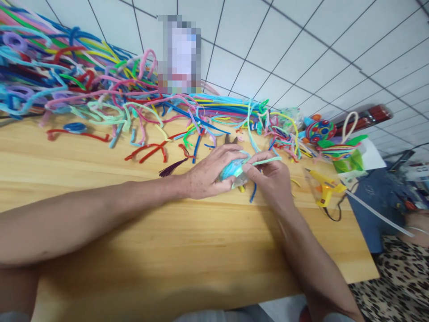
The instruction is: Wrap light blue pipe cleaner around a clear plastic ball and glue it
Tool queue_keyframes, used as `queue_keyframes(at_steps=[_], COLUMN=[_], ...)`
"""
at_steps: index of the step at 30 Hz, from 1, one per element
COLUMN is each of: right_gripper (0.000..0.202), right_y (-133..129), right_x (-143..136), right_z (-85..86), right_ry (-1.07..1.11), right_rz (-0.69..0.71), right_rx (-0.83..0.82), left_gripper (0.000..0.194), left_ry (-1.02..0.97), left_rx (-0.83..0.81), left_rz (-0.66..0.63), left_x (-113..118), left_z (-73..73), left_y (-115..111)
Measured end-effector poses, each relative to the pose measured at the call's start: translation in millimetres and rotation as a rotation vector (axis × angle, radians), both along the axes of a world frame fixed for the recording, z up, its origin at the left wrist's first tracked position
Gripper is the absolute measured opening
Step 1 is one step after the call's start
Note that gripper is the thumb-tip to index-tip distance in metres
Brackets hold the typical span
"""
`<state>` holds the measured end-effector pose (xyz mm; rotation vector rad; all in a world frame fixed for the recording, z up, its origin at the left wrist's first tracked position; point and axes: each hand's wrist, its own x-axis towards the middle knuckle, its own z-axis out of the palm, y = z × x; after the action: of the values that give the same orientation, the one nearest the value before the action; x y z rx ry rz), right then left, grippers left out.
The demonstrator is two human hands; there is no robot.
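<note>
My left hand [214, 172] is wrapped round a rounded blue-green bundle [233, 169] of what looks like fuzzy pipe cleaner, with a clear, shiny part underneath. Between the thumb and fingers of my right hand [270, 176] is a pale green pipe cleaner [268, 160], pinched close to the bundle's right side. Whether its near end is joined to the bundle is hidden by my fingers. Just beyond my left fingers lies a dark tool [231, 140], partly covered. Below my right hand rests a short blue pipe cleaner piece [253, 193].
Many coloured pipe cleaners [110, 96] are heaped along the table's back edge. A dark tassel [173, 167] lies left of my hands. At right sits a yellow glue gun [325, 185] with a cord and long glue stick. A person in leopard print [392, 273] is at far right.
</note>
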<state>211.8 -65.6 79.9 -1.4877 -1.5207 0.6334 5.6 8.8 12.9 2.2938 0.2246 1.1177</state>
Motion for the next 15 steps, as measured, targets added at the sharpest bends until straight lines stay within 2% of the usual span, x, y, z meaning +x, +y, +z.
queue_keyframes(at_steps=[7, 11, 15], right_gripper=[0.021, 0.017, 0.023], right_y=[-1, -2, -3], right_x=[-3, -6, -8], right_z=[-2.4, -3.3, -1.3], right_ry=[-0.008, -0.017, -0.015], right_rz=[-0.028, -0.04, -0.039], right_rx=[0.021, 0.045, 0.034], left_gripper=[0.05, 0.04, 0.035], left_ry=[0.018, 0.012, 0.028], left_rx=[-0.086, -0.136, -0.181], left_rz=[-0.047, -0.036, -0.019], left_x=[-4, -4, -3], left_z=[5.5, 11.4, 15.0], left_y=[0, -2, -2])
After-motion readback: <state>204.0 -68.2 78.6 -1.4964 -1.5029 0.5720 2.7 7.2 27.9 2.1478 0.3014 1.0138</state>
